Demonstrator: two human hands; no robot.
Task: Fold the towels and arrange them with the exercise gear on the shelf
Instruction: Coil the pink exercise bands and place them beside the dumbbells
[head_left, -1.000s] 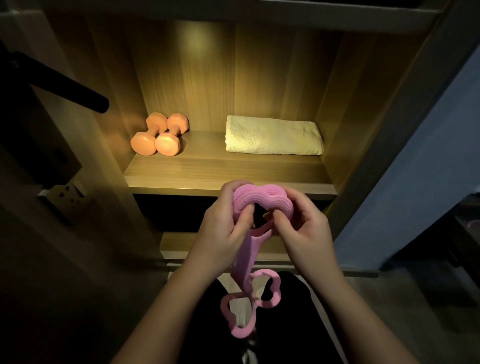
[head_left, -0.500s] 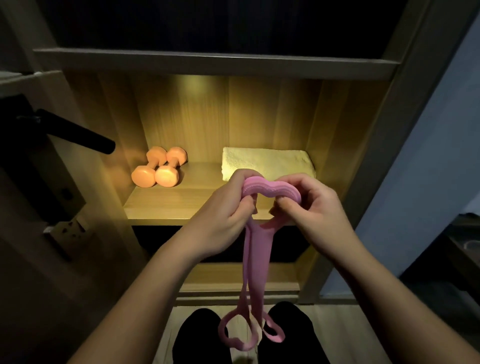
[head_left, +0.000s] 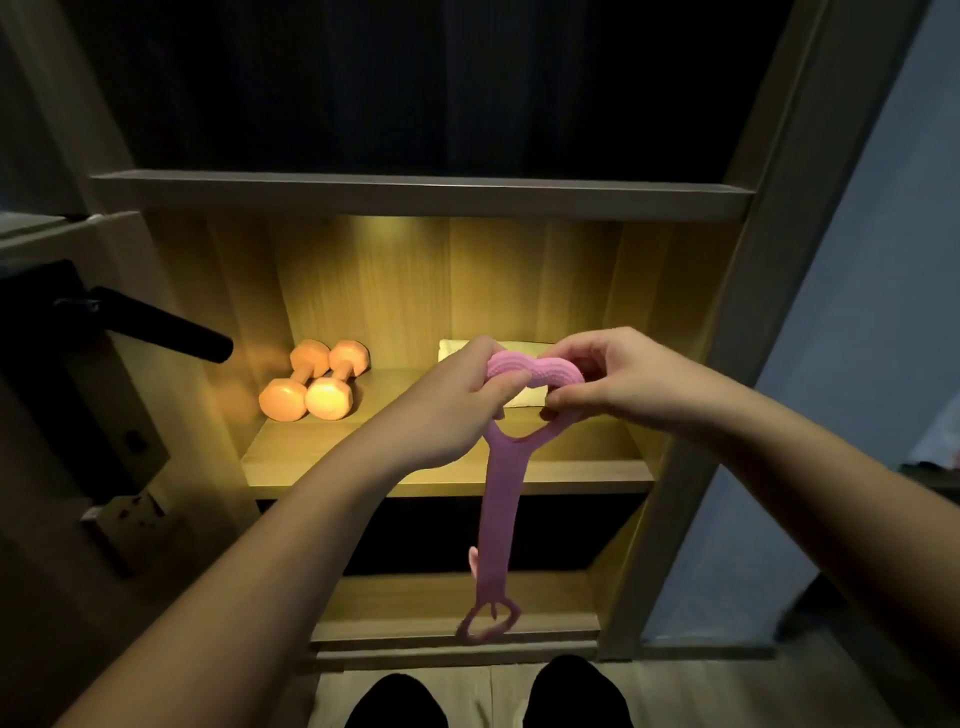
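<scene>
Both hands (head_left: 530, 395) grip a pink resistance band (head_left: 498, 499) before the lit shelf (head_left: 363, 473).

Towel (head_left: 529, 399) mostly hidden; pink band (head_left: 498, 499) blurred below.

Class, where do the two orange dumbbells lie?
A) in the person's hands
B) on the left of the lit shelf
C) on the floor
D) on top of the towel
B: dumbbells lie on the shelf, left side; left hand and right hand hold a pink band.

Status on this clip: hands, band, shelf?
Left hand and right hand both grip pink band, tail hanging. Dumbbells and towel on shelf. Nothing between band and shelf.
</scene>
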